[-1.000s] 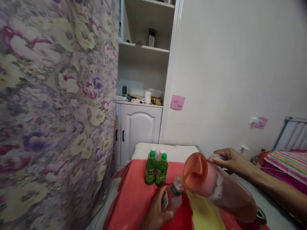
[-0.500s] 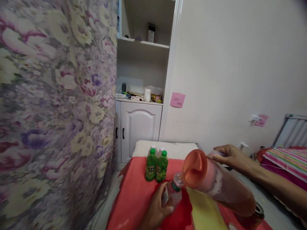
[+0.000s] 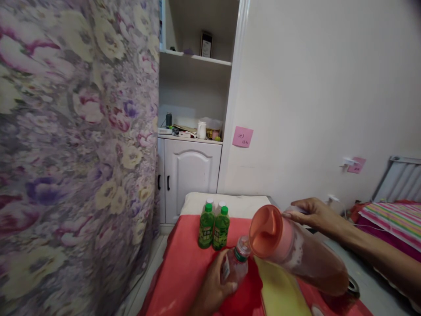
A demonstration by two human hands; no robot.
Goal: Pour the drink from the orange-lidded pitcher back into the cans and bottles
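Note:
My left hand (image 3: 215,281) is closed around a small clear plastic bottle (image 3: 237,267), uncapped at the top, with a green ring below its neck. My right hand (image 3: 304,213) grips the handle of a large pitcher (image 3: 305,259), which has an orange-pink lid and holds brownish liquid. The pitcher lies tilted far over to the left, its spout side right at the bottle's mouth. Whether the two touch I cannot tell. Two green-capped bottles (image 3: 206,228) with green labels stand upright beyond my left hand, with white-capped bottles (image 3: 221,205) behind them.
A red cloth (image 3: 177,263) and a yellow strip (image 3: 279,287) cover the table. A dark rounded object (image 3: 345,303) sits partly under the pitcher. A floral curtain (image 3: 79,153) hangs at left; a white cabinet (image 3: 194,175) stands behind. A striped bed cover (image 3: 394,219) is at right.
The view has shifted very slightly. Both hands, the tilted pitcher and the small bottle keep nearly the same positions.

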